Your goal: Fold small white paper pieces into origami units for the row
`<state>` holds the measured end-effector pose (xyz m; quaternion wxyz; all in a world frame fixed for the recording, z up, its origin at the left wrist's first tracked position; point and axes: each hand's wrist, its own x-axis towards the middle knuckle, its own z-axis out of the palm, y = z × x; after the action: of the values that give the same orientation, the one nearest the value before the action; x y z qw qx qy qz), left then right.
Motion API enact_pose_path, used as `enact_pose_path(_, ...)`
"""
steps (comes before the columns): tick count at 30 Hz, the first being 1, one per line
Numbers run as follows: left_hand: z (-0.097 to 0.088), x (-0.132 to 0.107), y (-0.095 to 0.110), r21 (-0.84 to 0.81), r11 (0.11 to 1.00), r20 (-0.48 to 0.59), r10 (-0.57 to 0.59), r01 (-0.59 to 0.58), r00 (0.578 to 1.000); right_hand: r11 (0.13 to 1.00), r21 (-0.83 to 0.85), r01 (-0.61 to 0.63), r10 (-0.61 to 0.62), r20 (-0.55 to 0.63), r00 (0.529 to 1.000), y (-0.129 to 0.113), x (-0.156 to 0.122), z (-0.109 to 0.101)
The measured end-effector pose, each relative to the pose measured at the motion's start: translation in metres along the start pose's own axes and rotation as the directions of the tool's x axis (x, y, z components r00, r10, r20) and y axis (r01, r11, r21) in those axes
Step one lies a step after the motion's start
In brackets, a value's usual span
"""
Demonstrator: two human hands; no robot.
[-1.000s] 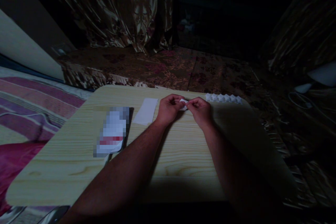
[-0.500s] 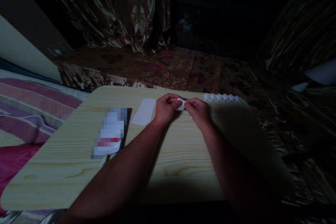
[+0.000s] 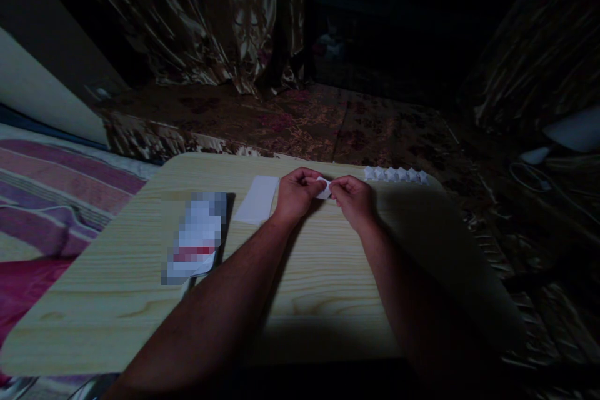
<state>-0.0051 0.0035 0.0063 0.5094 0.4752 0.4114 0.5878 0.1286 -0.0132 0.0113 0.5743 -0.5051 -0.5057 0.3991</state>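
Between my two hands is a small folded piece of white paper (image 3: 321, 190), just above the far part of the table. My left hand (image 3: 299, 195) pinches its left side, thumb on top. The fingertips of my right hand (image 3: 349, 195) are closed on its right edge. The fingers cover part of the paper, so its full shape is hidden. Left of my left hand lies a stack of white paper strips (image 3: 257, 199). A row of several small folded white paper stars (image 3: 396, 175) stands at the far right of the table.
The light wood table (image 3: 328, 287) has rounded corners. On its left side lies a blurred-out object (image 3: 199, 234), with a cable end below it. A striped bed cover (image 3: 56, 181) is at the left, curtains (image 3: 248, 19) at the back, and a pale lamp-like object (image 3: 574, 128) at the right.
Almost nothing differs. The folded paper between my fingers has tilted very slightly, and both hands stay in the same place.
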Motion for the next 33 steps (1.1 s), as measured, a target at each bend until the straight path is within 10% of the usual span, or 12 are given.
enact_pose_path(33,0.002,0.0006,-0.0005,-0.083,0.996,-0.012,0.023,-0.024,1.0,0.996,-0.061,0.061,-0.059,0.038,0.998,0.0065,-0.0003,-0.0022)
